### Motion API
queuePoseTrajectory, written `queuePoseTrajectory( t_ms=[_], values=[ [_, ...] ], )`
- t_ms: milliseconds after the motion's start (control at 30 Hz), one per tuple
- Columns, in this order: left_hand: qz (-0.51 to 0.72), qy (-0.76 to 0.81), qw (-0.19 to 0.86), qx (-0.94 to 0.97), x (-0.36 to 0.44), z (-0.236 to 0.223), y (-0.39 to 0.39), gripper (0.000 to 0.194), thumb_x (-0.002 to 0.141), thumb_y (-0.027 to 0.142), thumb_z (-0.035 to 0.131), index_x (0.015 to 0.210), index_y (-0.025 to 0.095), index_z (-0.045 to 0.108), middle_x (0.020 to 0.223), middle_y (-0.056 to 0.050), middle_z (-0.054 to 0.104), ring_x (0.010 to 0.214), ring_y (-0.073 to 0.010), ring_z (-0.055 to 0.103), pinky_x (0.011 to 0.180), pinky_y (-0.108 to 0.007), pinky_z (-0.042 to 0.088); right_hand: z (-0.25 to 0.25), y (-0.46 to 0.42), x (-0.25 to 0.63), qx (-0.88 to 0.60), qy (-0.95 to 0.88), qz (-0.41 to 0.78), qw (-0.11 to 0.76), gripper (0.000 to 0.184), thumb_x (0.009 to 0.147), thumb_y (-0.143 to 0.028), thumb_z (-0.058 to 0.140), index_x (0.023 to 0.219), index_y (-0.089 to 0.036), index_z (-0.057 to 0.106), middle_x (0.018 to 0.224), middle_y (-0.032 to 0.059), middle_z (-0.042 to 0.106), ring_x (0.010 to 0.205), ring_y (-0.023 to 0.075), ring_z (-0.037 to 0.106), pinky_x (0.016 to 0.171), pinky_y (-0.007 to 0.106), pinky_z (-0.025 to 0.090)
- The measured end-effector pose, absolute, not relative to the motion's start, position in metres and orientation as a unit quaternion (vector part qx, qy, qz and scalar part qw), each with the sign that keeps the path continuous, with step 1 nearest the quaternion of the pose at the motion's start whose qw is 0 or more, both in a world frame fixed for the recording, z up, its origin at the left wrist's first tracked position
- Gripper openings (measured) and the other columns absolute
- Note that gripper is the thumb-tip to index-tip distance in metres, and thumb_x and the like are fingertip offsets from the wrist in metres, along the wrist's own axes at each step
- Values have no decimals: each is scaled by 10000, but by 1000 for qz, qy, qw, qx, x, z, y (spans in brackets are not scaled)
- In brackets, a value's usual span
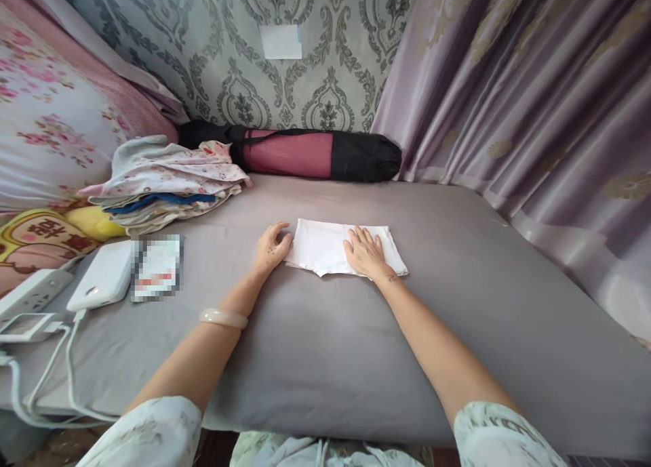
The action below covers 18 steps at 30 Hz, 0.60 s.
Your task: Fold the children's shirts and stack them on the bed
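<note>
A small white garment that looks like a pair of shorts lies flat on the grey bed sheet, its wide straight edge away from me. My right hand rests palm down on its right half, fingers stretched and spread. At the garment's left edge is my left hand, fingers loosely bent and thumb side towards the cloth. Its fingertips come close to that edge; whether they touch it I cannot tell. A pale bangle circles my left forearm.
Folded clothes are piled at the back left, near a rolled mat in a black and pink bag. A white power bank, a blurred packet, cables and a power strip lie left. Purple curtains hang right.
</note>
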<state>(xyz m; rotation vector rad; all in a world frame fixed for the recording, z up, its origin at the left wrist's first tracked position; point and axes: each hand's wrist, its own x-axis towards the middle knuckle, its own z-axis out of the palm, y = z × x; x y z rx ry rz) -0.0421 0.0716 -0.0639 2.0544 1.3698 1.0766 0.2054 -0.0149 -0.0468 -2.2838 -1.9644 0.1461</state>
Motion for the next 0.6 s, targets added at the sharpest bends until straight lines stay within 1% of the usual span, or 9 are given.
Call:
queuePoseTrajectory(
  t_ms=[100, 200, 333, 433, 600],
  values=[
    [395, 502, 233, 733, -43, -64, 72, 367, 812, 292, 511, 1137, 180, 637, 1141, -85, 660, 989, -222, 607, 923, -365, 475, -40, -11, 199, -762, -642, 65, 49, 569, 995, -393, 218, 1479, -122, 341, 1572, 124, 259, 1446, 284, 195, 1150, 543, 117],
    [406, 503, 245, 722, -44, -66, 73, 366, 807, 296, 515, 1135, 188, 639, 1118, -75, 665, 961, -210, 607, 915, -354, 474, -35, -4, 186, -755, -650, 63, 59, 568, 996, -379, 205, 1483, -112, 323, 1575, 143, 243, 1452, 268, 178, 1154, 534, 97],
    [413, 515, 254, 707, -43, -67, 74, 360, 802, 301, 525, 1124, 197, 646, 1104, -67, 664, 946, -204, 608, 908, -348, 473, -39, 4, 167, -743, -662, 62, 81, 579, 995, -400, 199, 1490, -119, 309, 1580, 133, 231, 1454, 258, 171, 1155, 521, 107],
    [411, 516, 256, 706, -43, -66, 73, 359, 804, 299, 525, 1124, 192, 649, 1093, -68, 666, 920, -201, 607, 888, -346, 479, -45, 7, 160, -749, -656, 57, 78, 579, 993, -408, 203, 1484, -125, 324, 1575, 123, 250, 1449, 256, 183, 1152, 530, 102],
    [412, 511, 254, 710, -44, -64, 73, 353, 807, 308, 526, 1112, 187, 654, 1083, -71, 672, 934, -206, 606, 900, -347, 474, -49, 6, 161, -748, -658, 50, 71, 581, 993, -417, 191, 1485, -136, 323, 1576, 110, 252, 1446, 248, 186, 1152, 519, 100]
  ],
)
